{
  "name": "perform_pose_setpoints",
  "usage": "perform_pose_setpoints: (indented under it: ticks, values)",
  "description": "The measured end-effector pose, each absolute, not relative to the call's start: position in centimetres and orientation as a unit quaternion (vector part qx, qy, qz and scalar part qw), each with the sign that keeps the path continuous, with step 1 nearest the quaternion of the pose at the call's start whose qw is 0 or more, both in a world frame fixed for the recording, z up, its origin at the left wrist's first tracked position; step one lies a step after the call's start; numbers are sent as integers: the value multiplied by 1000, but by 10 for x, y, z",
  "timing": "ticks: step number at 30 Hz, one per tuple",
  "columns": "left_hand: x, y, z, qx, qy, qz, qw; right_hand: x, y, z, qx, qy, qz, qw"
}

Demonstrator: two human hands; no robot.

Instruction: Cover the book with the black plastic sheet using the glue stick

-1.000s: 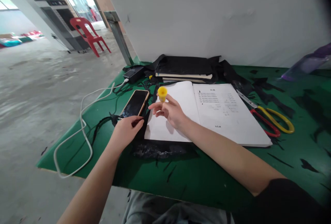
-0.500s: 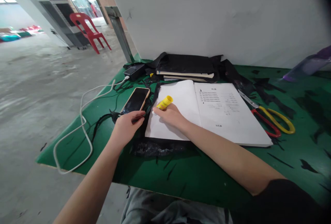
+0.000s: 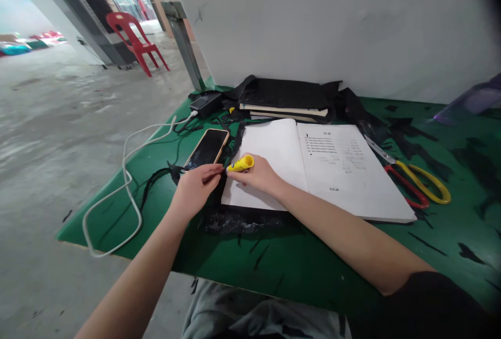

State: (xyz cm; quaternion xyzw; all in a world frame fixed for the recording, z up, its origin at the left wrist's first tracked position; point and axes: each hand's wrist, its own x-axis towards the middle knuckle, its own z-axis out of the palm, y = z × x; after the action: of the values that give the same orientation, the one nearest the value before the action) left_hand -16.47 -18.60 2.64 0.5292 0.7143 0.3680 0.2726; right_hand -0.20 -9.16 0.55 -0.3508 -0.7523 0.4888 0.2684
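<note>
1. Where the green table point(image 3: 313, 271) meets the concrete floor, a white cable point(image 3: 125, 193) loops over the edge and runs toward a black adapter point(image 3: 206, 104).
2. Beside it lies a phone point(image 3: 207, 149), screen dark.
3. Left hand point(image 3: 193, 190), fingers pinched together, touches the tip of a yellow glue stick point(image 3: 241, 163).
4. Right hand point(image 3: 260, 176) grips that stick, tilted low over the open booklet point(image 3: 324, 166).
5. Red-and-yellow scissors point(image 3: 415, 182) rest further right.
</note>
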Motion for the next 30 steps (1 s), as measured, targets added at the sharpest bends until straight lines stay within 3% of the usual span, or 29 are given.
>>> perform_pose_setpoints:
  ticks: [10, 30]
  values:
    - [-154, -188, 33, 339, 647, 515, 448, -6, -88, -1, -359, -757, 485, 251]
    - [-151, -189, 34, 332, 662, 494, 456, -4, -100, 14, -299, -834, 426, 181]
